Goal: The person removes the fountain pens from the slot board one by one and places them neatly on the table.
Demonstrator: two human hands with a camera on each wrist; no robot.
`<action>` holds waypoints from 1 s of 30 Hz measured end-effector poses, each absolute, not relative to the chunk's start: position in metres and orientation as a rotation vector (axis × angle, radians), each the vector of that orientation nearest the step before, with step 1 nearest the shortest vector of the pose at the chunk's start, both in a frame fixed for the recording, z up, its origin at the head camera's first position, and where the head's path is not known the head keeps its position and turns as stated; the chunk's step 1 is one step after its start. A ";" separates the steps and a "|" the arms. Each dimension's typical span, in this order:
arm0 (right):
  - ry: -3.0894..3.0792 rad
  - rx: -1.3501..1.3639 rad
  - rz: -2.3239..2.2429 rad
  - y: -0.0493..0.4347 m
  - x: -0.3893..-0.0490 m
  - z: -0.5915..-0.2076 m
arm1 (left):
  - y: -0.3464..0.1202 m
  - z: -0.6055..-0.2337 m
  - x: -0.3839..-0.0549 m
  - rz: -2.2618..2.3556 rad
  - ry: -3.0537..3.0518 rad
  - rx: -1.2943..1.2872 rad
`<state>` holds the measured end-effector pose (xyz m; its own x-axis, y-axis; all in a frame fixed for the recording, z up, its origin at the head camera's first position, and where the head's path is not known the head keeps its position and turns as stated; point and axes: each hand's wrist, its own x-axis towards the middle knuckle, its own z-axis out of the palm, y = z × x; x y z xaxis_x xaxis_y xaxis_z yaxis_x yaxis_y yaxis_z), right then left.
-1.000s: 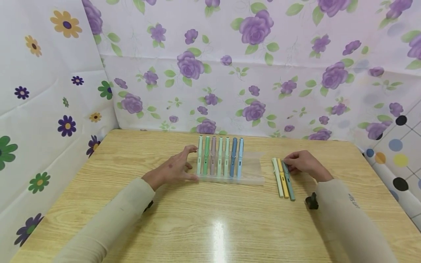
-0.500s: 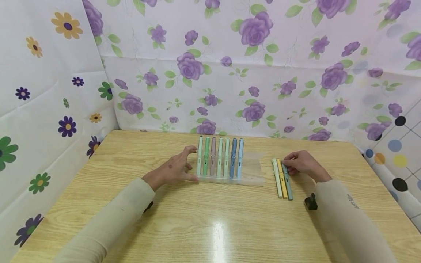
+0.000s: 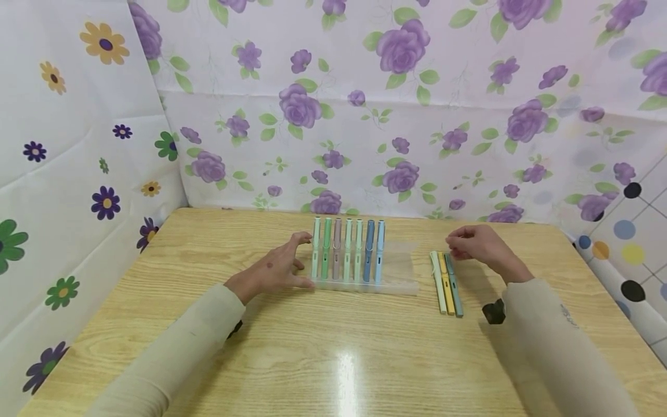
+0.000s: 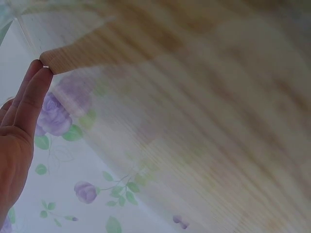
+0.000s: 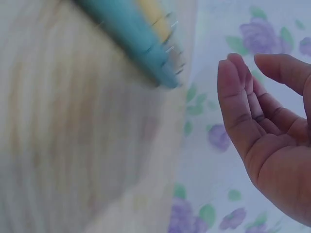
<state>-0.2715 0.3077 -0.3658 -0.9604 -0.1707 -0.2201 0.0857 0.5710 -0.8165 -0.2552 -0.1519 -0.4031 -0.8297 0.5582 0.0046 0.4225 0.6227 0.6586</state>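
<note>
A clear plastic pen rack [image 3: 401,287] stands mid-table in the head view, bearing a row of several capped pens, among them a mauve pen [image 3: 336,255], a dark blue pen [image 3: 369,255] and a light blue pen [image 3: 380,255]. My left hand [image 3: 276,267] touches the rack's left end, thumb at the front corner, with fingers quite straight in the left wrist view. To the rack's right lie a pale green pen [image 3: 439,284], a yellow pen [image 3: 446,284] and a teal pen [image 3: 455,289], side by side. My right hand [image 3: 482,249] hovers by their cap ends, thumb and fingertips apart, holding nothing.
The wooden table [image 3: 292,359] runs back to a flowered cloth [image 3: 354,145]. Another flower-printed cloth [image 3: 78,191] hangs at the left. A small black object [image 3: 494,311] shows beneath the right sleeve.
My right hand has let go of the teal pen and risen slightly away from its cap. Earlier the teal pen shifted left against the yellow one. My left hand has stayed still.
</note>
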 end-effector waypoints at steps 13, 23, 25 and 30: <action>2.598 -0.307 -1.376 0.255 -0.269 -0.334 | -0.150 -0.404 -0.254 0.992 2.656 0.820; 2.576 -0.437 -1.402 0.220 -0.273 -0.325 | -0.151 -0.403 -0.255 0.990 2.654 0.793; 2.576 -0.452 -1.395 0.216 -0.275 -0.325 | -0.151 -0.404 -0.255 0.991 2.653 0.787; 2.584 -0.507 -1.359 0.208 -0.276 -0.325 | -0.152 -0.404 -0.255 0.997 2.651 0.788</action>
